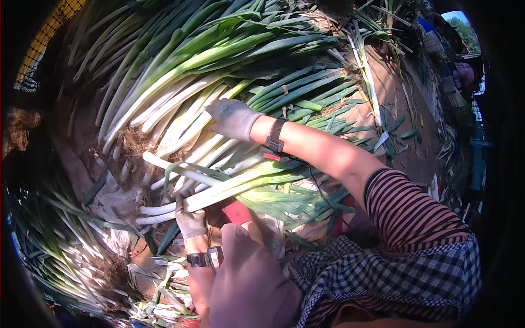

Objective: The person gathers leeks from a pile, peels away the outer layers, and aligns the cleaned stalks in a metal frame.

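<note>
My left hand (191,221), in a pale work glove, is closed round a few long green onions (219,190). Their white root ends point left and their green leaves trail to the right. Above it, my right hand (234,118), also gloved, reaches over the heap of green onions (180,65). Its fingers are curled down against a white stalk (203,123), with the fingertips partly hidden. Rooty ends (134,141) of the heaped onions face left. A bundle with cut green tops (298,93) lies just beyond my right hand.
Another pile of green onions (71,235) with tangled roots lies at the lower left. Peeled leaves and scraps (167,284) litter the ground near it. Loose leaves (396,134) are scattered over the brown ground at right. My covered knee (249,279) is close below my left hand.
</note>
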The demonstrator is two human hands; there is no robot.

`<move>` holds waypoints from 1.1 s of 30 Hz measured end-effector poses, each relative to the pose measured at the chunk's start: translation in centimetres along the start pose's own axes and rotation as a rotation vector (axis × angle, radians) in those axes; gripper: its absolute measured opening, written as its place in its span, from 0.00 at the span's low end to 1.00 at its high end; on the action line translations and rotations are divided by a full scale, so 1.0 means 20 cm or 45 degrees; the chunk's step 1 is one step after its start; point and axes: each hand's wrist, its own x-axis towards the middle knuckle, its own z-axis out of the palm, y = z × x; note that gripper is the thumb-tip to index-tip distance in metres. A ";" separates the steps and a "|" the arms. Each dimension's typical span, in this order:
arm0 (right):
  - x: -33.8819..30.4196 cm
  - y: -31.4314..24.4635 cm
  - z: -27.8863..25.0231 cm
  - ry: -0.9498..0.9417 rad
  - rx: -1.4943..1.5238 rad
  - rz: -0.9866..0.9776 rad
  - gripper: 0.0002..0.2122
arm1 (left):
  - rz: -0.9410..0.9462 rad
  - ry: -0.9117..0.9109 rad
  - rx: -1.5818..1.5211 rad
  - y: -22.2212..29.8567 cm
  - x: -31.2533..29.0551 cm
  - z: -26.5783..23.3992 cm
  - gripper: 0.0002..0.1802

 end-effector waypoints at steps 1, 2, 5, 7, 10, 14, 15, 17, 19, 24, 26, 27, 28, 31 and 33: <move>0.13 0.00 0.02 0.136 -0.076 -0.104 0.21 | 0.015 0.012 -0.001 0.00 0.01 -0.04 0.17; 0.28 0.01 0.08 0.461 -0.160 -0.251 0.17 | 0.071 0.000 0.017 0.01 0.01 -0.07 0.17; 0.55 0.09 0.05 0.501 -0.428 -0.300 0.12 | 0.042 0.029 0.075 -0.06 0.04 0.09 0.17; 0.63 -0.05 0.05 0.290 -0.627 -0.216 0.13 | 0.061 0.046 0.092 -0.02 0.00 0.03 0.16; 0.66 -0.08 0.09 0.397 -0.794 -0.194 0.10 | 0.069 0.095 0.094 -0.01 0.01 0.01 0.15; 0.64 -0.07 0.08 0.292 -0.796 -0.196 0.08 | 0.054 0.115 0.088 -0.03 0.01 0.04 0.14; 0.62 -0.06 0.09 0.219 -0.815 -0.200 0.08 | 0.052 0.105 0.091 -0.03 0.01 0.04 0.14; 0.51 -0.03 0.12 0.260 -0.753 -0.239 0.08 | 0.059 0.174 0.096 -0.02 0.01 0.03 0.13; 0.32 0.00 0.13 0.529 -0.596 -0.489 0.06 | 0.051 0.216 0.056 -0.01 0.00 -0.03 0.13; -0.07 0.08 -0.03 0.286 -0.372 -0.692 0.06 | -0.109 0.031 0.071 -0.01 -0.05 0.09 0.19; -0.11 0.09 -0.13 0.095 -0.440 -0.654 0.08 | 0.153 -0.159 0.759 -0.05 -0.15 0.19 0.19; -0.09 0.06 -0.21 0.162 -0.419 -0.608 0.11 | 0.010 -0.022 0.681 -0.04 -0.17 0.15 0.18; -0.06 0.03 -0.29 0.311 -0.330 -0.547 0.13 | -0.125 0.126 0.583 -0.03 -0.18 0.11 0.18; 0.05 0.01 -0.68 0.771 0.046 -0.250 0.13 | -0.437 0.172 0.753 0.00 -0.24 0.10 0.21; 0.09 0.01 -1.03 0.939 -0.067 -0.171 0.13 | -0.470 0.115 0.915 0.06 -0.25 0.18 0.21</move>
